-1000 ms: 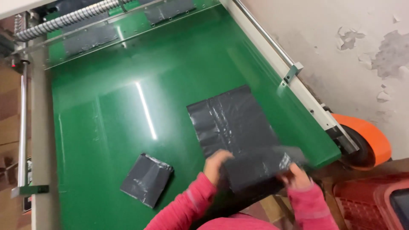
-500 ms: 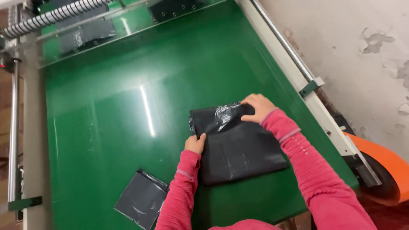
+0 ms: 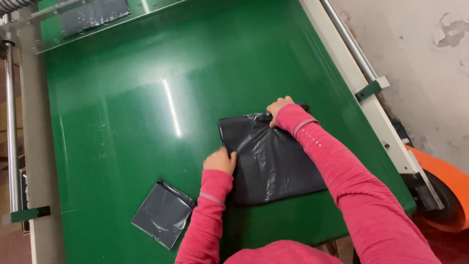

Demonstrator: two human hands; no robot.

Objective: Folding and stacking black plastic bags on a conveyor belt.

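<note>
A large dark grey plastic parcel bag (image 3: 266,161) lies flat on the green conveyor belt (image 3: 146,122). My left hand (image 3: 220,160) rests with curled fingers against the bag's left edge. My right hand (image 3: 278,106) presses down on the bag's far right corner, gripping its crumpled top edge. Both arms wear pink sleeves. A smaller dark grey bag (image 3: 163,213) lies on the belt to the left of my left forearm, apart from both hands.
A pale metal rail (image 3: 364,88) with a green bracket runs along the belt's right side. A metal frame (image 3: 29,146) borders the left. An orange wheel-like part (image 3: 447,190) sits at the lower right, beside a cracked grey wall. More dark bags (image 3: 93,17) lie at the belt's far end.
The bag, lifted near the belt's near edge a second ago, has been laid over the flat one and spread out. My right hand has shifted to its far corner.
</note>
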